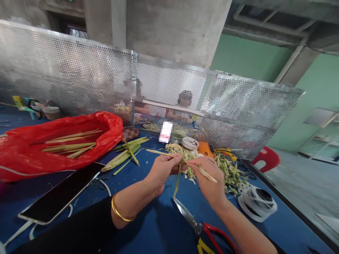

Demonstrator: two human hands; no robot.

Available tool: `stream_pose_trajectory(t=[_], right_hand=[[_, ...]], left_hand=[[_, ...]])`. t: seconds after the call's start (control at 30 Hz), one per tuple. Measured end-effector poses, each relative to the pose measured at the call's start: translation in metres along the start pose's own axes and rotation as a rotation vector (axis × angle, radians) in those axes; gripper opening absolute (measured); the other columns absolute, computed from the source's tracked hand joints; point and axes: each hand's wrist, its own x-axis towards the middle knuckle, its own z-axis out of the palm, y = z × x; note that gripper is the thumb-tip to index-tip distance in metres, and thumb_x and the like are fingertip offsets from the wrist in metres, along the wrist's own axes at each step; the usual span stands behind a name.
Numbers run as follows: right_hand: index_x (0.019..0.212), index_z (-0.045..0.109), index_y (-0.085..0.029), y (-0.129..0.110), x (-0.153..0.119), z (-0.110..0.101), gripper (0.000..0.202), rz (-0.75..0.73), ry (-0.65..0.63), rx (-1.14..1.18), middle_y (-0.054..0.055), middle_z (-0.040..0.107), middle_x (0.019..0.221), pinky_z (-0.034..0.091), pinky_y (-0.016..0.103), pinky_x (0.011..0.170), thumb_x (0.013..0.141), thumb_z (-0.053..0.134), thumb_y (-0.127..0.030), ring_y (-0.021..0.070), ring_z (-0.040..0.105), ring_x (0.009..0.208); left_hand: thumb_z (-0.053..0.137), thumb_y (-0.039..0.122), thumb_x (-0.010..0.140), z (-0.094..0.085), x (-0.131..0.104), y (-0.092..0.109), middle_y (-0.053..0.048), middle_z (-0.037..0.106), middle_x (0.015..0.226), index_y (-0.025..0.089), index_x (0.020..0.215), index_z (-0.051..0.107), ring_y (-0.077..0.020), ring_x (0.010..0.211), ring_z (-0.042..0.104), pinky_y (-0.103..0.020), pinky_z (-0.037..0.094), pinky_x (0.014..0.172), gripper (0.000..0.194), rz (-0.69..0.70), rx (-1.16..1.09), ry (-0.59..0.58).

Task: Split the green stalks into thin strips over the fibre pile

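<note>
My left hand [163, 171] pinches pale, straw-coloured plant leaf strips [160, 152] between thumb and fingers. My right hand [208, 178] meets it from the other side, its fingers closed on the same strips, and one pale end lies across it. From between the hands a green strip hangs down toward the scissors [188, 217]. The scissors lie on the blue table just below, with red and yellow on the handles. Behind my hands spreads a heap of green and pale leaf scraps [229, 171]. Where the strips cross is partly hidden by my fingers.
An open red plastic bag [108, 123] with long leaf strips stands left, near loose green leaves [122, 158] and a dark tablet [62, 194]. A white ribbon roll [258, 204] sits right. A perforated metal screen [169, 81] closes off the back; people sit behind it.
</note>
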Motion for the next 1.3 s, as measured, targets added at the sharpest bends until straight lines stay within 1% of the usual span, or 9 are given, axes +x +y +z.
stream_pose_trajectory(t=[0.13,0.23,0.33,0.43,0.7,0.87,1.0,1.1,1.3], right_hand=[[0.086,0.066,-0.023,0.005,0.000,-0.002,0.009,0.026,-0.038,-0.005,0.003,0.070,0.082,0.043,0.035,0.080,0.083,0.059,-0.018,0.0194,0.061,0.080],[0.088,0.065,-0.020,0.009,0.002,-0.004,0.011,0.286,-0.098,0.029,0.004,0.069,0.081,0.045,0.033,0.073,0.082,0.059,-0.027,0.0211,0.061,0.077],[0.075,0.067,-0.019,0.008,0.004,0.000,0.022,0.568,-0.313,0.242,0.003,0.067,0.071,0.045,0.030,0.065,0.081,0.058,-0.038,0.0194,0.059,0.068],[0.066,0.065,-0.017,0.002,0.002,0.008,0.027,0.679,-0.388,0.450,0.002,0.065,0.069,0.045,0.029,0.067,0.079,0.058,-0.040,0.0179,0.057,0.068],[0.056,0.052,-0.018,-0.005,0.000,0.012,0.027,0.639,-0.372,0.528,-0.002,0.051,0.063,0.039,0.025,0.062,0.076,0.058,-0.034,0.0135,0.046,0.063],[0.058,0.052,-0.018,-0.007,-0.002,0.016,0.026,0.707,-0.330,0.533,-0.003,0.049,0.059,0.038,0.024,0.057,0.078,0.056,-0.035,0.0130,0.045,0.058],[0.063,0.055,-0.018,-0.002,-0.003,0.015,0.026,0.711,-0.271,0.483,-0.001,0.056,0.061,0.041,0.026,0.060,0.083,0.051,-0.036,0.0151,0.051,0.061],[0.067,0.052,-0.020,0.006,0.002,0.006,0.023,0.634,-0.267,0.431,-0.002,0.057,0.060,0.043,0.028,0.060,0.085,0.049,-0.034,0.0152,0.054,0.058],[0.070,0.050,-0.020,0.016,0.014,-0.015,0.022,0.487,-0.410,0.472,-0.003,0.053,0.062,0.045,0.025,0.054,0.088,0.048,-0.032,0.0111,0.054,0.050]], left_hand=[[0.063,0.016,0.078,0.000,-0.001,0.001,-0.009,0.074,0.072,0.010,0.087,0.066,-0.0161,0.061,0.069,-0.027,0.052,0.068,0.011,-0.007,-0.015,0.002],[0.062,0.016,0.080,0.001,-0.002,0.001,-0.009,0.074,0.072,0.010,0.087,0.066,-0.0160,0.065,0.069,-0.027,0.052,0.072,0.010,0.021,-0.041,0.023],[0.063,0.013,0.078,0.002,-0.001,0.000,-0.009,0.074,0.071,0.010,0.089,0.067,-0.0154,0.067,0.069,-0.027,0.052,0.076,0.012,0.043,-0.084,0.013],[0.063,0.008,0.075,0.002,-0.001,-0.005,-0.009,0.074,0.075,0.009,0.092,0.066,-0.0147,0.066,0.067,-0.026,0.052,0.072,0.018,0.043,-0.095,-0.034],[0.066,0.004,0.069,0.003,-0.001,-0.010,-0.008,0.073,0.073,0.010,0.083,0.066,-0.0155,0.070,0.067,-0.026,0.051,0.072,0.016,0.052,-0.100,0.036],[0.063,0.005,0.072,0.002,0.000,-0.005,-0.007,0.073,0.072,0.012,0.089,0.062,-0.0166,0.069,0.068,-0.028,0.052,0.071,0.018,0.033,-0.087,0.046],[0.065,0.003,0.067,-0.005,0.003,0.006,-0.008,0.074,0.087,0.014,0.100,0.065,-0.0204,0.081,0.068,-0.030,0.052,0.072,0.034,0.015,-0.006,-0.127],[0.064,-0.002,0.060,-0.015,0.008,0.016,-0.009,0.073,0.097,0.016,0.105,0.066,-0.0237,0.092,0.066,-0.031,0.051,0.076,0.048,0.045,0.083,-0.282],[0.064,0.021,0.071,-0.032,0.014,0.032,-0.014,0.070,0.106,0.016,0.103,0.068,-0.0258,0.091,0.067,-0.038,0.050,0.079,0.032,-0.017,0.039,-0.541]])
